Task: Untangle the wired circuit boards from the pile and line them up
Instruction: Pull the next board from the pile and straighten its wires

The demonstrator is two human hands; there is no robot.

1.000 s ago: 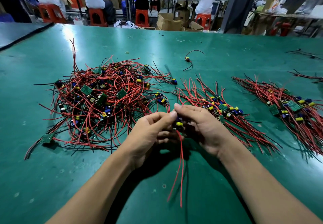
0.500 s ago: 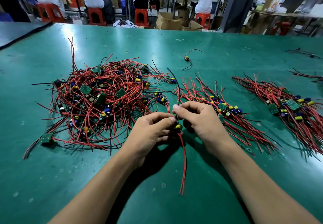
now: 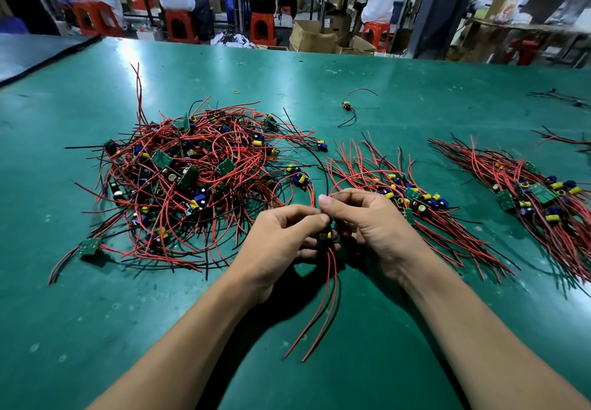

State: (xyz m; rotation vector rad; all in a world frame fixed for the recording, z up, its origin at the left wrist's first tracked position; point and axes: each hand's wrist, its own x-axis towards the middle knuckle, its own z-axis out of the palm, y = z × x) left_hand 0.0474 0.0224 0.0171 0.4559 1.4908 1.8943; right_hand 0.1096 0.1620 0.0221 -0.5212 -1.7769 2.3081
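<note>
On the green table [image 3: 415,89], a big tangled pile of red-wired green boards [image 3: 192,179] is sitting beside a tidy row [image 3: 412,197]. The left hand [image 3: 278,240] and right hand [image 3: 371,221] are pinching one small yellow-topped board [image 3: 325,236] between them. Tugging hard is risking its red loop [image 3: 348,177] snagging on the row.

Left of the left hand [image 3: 281,240], the tangled pile [image 3: 192,179] blocks the table [image 3: 160,329]. A lined-up row [image 3: 415,198] crowds the right hand [image 3: 374,230] from its right. Open surface lies nearer the person, crossed only by the held board [image 3: 325,236]'s trailing wires.
</note>
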